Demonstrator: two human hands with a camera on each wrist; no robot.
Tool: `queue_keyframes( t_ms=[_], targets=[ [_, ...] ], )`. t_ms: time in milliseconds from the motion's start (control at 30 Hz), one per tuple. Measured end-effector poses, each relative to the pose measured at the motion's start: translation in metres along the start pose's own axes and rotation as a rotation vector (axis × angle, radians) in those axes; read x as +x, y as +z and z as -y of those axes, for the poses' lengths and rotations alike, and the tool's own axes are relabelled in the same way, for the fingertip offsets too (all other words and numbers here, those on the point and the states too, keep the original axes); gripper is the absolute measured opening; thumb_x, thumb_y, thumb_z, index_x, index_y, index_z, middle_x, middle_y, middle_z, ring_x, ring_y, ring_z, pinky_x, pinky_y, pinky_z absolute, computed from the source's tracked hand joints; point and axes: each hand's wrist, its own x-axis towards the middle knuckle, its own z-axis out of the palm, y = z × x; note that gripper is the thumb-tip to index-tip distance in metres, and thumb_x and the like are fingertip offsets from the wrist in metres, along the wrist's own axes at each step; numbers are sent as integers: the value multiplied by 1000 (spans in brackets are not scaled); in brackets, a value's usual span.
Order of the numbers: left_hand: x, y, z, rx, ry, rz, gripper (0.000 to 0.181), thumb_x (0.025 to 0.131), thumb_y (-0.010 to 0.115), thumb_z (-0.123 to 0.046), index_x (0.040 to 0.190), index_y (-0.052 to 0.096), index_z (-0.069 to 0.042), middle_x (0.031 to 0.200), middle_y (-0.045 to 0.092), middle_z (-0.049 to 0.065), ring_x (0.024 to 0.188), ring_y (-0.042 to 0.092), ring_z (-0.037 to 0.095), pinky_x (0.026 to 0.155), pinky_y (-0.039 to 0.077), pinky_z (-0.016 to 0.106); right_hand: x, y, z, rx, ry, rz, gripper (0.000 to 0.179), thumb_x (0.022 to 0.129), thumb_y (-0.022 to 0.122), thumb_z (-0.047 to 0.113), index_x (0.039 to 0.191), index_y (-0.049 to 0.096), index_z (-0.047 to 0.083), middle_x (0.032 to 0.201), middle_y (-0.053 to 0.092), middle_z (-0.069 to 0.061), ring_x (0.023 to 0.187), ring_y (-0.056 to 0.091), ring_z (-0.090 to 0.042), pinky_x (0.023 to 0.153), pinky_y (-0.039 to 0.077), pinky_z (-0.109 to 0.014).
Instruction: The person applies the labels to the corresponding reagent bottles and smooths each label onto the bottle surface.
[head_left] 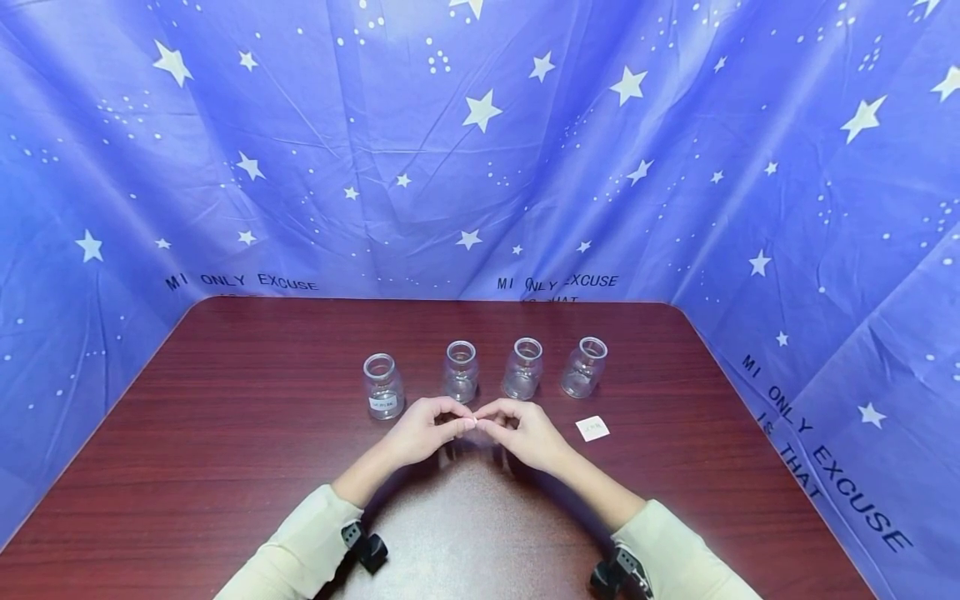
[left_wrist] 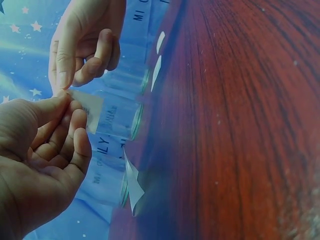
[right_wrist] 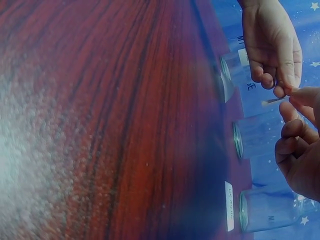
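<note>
My left hand (head_left: 423,429) and right hand (head_left: 527,432) meet fingertip to fingertip over the table, in front of the glass jars. Thumb and forefinger of each pinch an edge of a small white paper label (left_wrist: 89,109), which carries dark writing and is mostly hidden by the fingers in the head view. To the left, a glass jar (head_left: 380,381) has a label stuck on its front. Three jars without labels stand in a row: one glass jar (head_left: 461,373) behind the hands, another jar (head_left: 523,371) right of it, and the last jar (head_left: 584,369) farthest right.
A white paper slip with writing (head_left: 592,428) lies on the table in front of the rightmost jar. In the left wrist view a bent piece of white paper (left_wrist: 133,184) stands near the jar bases. The dark red wooden table (head_left: 225,433) is bordered by a blue star-patterned curtain (head_left: 420,225).
</note>
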Motion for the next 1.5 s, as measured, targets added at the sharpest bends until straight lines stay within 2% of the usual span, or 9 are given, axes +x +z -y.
queue_keyframes(
  t_ms=[200,300,533,600,833,1067,1200,1400,1500],
  targets=[
    [7,7,29,5,0,-18,12,87,64,-10,93,69,-1,81,67,15,64,53,6,59,46,17,0,0,0,9,13,5,14,88,61,6,99,69,1,65,57,-8,54,43,-2,50,36,-15],
    [8,8,35,-3,-1,-28,12,86,66,-15,92,70,-4,80,67,10,63,52,1,59,46,17,0,0,1,12,11,2,15,89,60,6,99,69,2,64,55,-7,54,43,-3,50,36,-15],
    [8,8,32,1,-19,-62,10,85,66,-16,89,70,-7,75,65,3,64,52,3,58,45,17,2,3,3,11,8,-12,15,89,60,6,100,69,0,64,57,-15,53,43,-1,49,37,-15],
    [8,8,31,0,-33,-76,9,84,65,-15,88,69,-7,75,65,2,64,53,3,59,45,17,3,4,1,8,7,-21,15,89,60,6,99,69,0,63,57,-13,53,43,-2,49,37,-15],
    [9,11,30,-24,-66,-101,6,82,64,-11,85,67,-6,75,65,4,66,55,5,61,47,17,9,13,-29,-7,30,-47,15,89,63,14,100,71,8,62,55,-3,53,43,-3,48,35,-15],
    [8,13,29,-60,-68,-100,4,80,62,-7,82,65,-6,74,63,4,67,55,7,62,47,17,8,14,-34,5,24,-62,10,89,63,19,93,69,12,63,55,1,52,46,-2,48,39,-17],
    [8,14,29,-55,-62,-103,5,79,61,-6,82,65,-7,74,63,3,66,54,5,61,46,17,8,12,-35,0,41,-75,8,90,60,14,89,66,8,65,59,-4,52,47,0,49,41,-17],
    [6,13,30,-44,-79,-106,6,79,60,-6,82,65,-6,69,58,-1,62,51,4,59,43,17,8,8,-34,28,113,-106,9,91,56,6,91,62,-1,68,59,-21,49,43,0,47,34,-15],
    [6,13,30,-44,-85,-96,7,80,59,-7,83,66,-5,69,58,-1,62,50,3,59,43,17,9,7,-34,34,126,-124,9,90,56,5,91,62,-2,67,59,-21,49,42,0,46,33,-15]
  ],
)
